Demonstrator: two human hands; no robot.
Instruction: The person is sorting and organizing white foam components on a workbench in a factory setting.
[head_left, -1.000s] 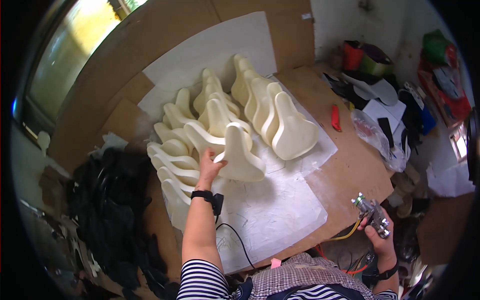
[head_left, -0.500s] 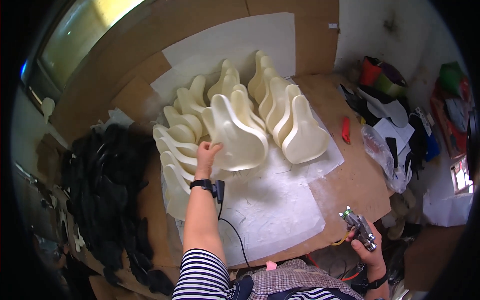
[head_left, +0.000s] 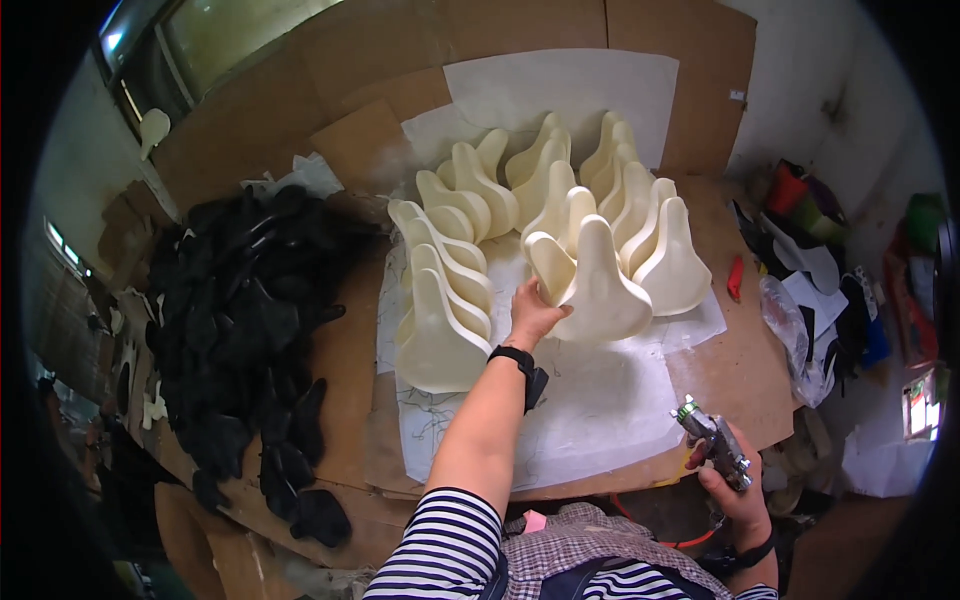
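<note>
Cream foam bicycle saddle pads stand upright in slanting rows on the white sheet. My left hand (head_left: pixel 540 310) is at the lower left edge of the front middle saddle pad (head_left: pixel 604 295), fingers curled and thumb by its rim. A smaller-looking tilted saddle pad (head_left: pixel 550 268) is right above the fingers; which of the two they grip is partly hidden. Low on the right, my right hand (head_left: pixel 735 485) is closed round a metal spray gun (head_left: pixel 716 440), its green-ringed nozzle pointing up and left toward the pads.
A heap of black saddle covers (head_left: pixel 250 330) lies left on the cardboard-covered table (head_left: pixel 350 400). The white sheet (head_left: pixel 590 430) runs under the pads. Right are a red-handled tool (head_left: pixel 735 278), a plastic bag (head_left: pixel 795 335) and mixed scraps. Cardboard (head_left: pixel 530 25) lines the back.
The view has swung left, so everything sits further right. Against its neighbours, the front middle saddle pad has moved right and nearer, with my left hand at its edge. The spray gun stays in my right hand.
</note>
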